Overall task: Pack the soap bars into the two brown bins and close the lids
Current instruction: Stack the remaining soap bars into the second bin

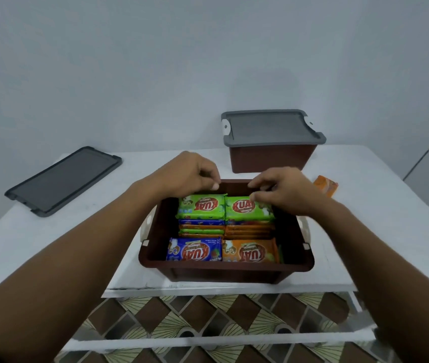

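An open brown bin sits at the table's near edge, filled with wrapped soap bars in green, blue and orange. Two green soap bars lie on top at the far end, the left one and the right one. My left hand hovers over the bin's far rim with its fingers curled just above the left green bar; contact is unclear. My right hand curls its fingertips onto the far edge of the right green bar. A loose orange soap bar lies on the table to the right.
A second brown bin stands at the back with its grey lid on. A loose grey lid lies flat at the table's left. The white table ends just before me, with patterned floor below.
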Available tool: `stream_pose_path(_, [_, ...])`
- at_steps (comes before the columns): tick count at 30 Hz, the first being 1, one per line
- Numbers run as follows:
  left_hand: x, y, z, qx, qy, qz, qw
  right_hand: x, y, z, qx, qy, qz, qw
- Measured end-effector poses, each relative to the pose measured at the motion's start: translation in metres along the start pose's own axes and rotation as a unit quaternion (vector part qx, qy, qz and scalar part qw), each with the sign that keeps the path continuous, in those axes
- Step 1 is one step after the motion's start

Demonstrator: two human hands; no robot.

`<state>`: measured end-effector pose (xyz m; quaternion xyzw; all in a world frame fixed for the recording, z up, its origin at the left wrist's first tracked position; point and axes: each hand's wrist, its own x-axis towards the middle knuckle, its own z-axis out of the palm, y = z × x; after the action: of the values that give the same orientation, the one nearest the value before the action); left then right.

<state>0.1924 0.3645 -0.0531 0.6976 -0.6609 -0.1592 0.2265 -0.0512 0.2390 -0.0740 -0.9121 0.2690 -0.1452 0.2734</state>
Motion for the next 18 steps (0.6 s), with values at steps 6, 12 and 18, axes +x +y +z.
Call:
stream_pose_path(6, [0.029,0.033,0.006,-0.004,0.076,0.035,0.996,0.006,0.038,-0.054,-0.064,0.039,0.006,0.997])
stream_pose_path(12, [0.067,0.069,0.032,0.034,0.03,0.05,0.998,0.008,0.087,-0.077,-0.088,0.017,0.045,0.995])
stream_pose_path(18, [0.116,0.098,0.062,0.091,-0.021,0.06,0.994,0.011,0.137,-0.098,-0.102,0.01,0.061,0.993])
